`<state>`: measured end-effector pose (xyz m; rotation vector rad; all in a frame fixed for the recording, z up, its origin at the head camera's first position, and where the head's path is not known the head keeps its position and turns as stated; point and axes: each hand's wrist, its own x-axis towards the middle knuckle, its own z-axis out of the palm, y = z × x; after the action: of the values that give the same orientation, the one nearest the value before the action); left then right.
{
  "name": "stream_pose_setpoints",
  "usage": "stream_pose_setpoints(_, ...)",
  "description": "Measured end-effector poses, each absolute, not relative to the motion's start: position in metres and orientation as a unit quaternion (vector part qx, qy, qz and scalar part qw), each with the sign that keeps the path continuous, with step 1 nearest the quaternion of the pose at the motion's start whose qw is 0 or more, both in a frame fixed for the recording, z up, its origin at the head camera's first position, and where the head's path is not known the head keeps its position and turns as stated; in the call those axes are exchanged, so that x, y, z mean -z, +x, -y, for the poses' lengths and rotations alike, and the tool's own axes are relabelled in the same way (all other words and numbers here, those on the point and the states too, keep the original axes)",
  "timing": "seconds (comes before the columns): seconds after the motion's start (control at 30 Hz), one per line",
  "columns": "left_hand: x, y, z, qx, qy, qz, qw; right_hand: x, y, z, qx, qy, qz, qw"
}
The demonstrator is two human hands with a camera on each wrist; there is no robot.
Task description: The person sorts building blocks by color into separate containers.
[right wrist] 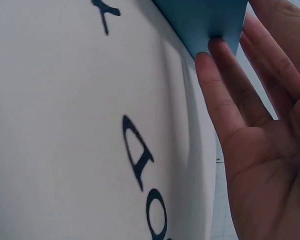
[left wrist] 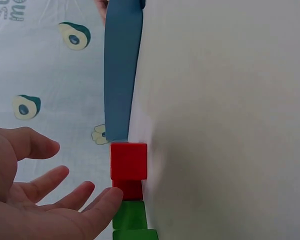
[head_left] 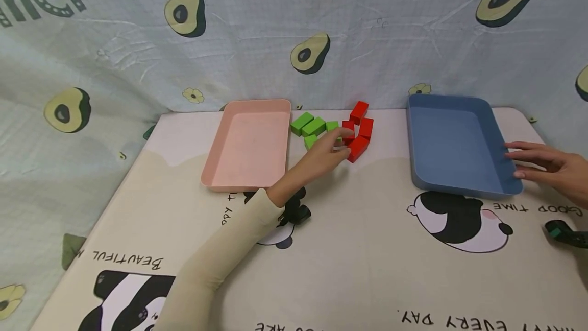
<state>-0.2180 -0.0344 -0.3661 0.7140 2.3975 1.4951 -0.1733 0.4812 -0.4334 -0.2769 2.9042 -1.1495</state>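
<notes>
Red blocks [head_left: 360, 149] and green blocks [head_left: 314, 126] lay between the pink tray [head_left: 243, 152] and blue tray [head_left: 459, 144], where the left hand [head_left: 325, 153], fingers parted and empty, risked scattering them through a clumsy brush, while the right hand [head_left: 548, 163], its extended fingers touching the blue tray, could push it askew.

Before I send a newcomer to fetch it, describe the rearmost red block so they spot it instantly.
On the table, look between the pink tray and the blue tray. There, right of the green blocks and near the left hand, sit the red blocks. The rearmost red block lies farthest back, nearest the avocado-printed cloth.
</notes>
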Motion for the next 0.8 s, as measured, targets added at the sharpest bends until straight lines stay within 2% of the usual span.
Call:
stream_pose_setpoints(0.5, 0.367, -0.234, 0.020, -0.478, 0.246, -0.831, 0.142, 0.436, -0.173, -0.473, 0.393, -0.105, -0.912, -0.040)
stream_pose_setpoints(0.8, 0.368, -0.239, 0.013, -0.448, 0.244, -0.847, 0.152, 0.435, -0.175, -0.471, 0.405, -0.120, -0.905, -0.037)
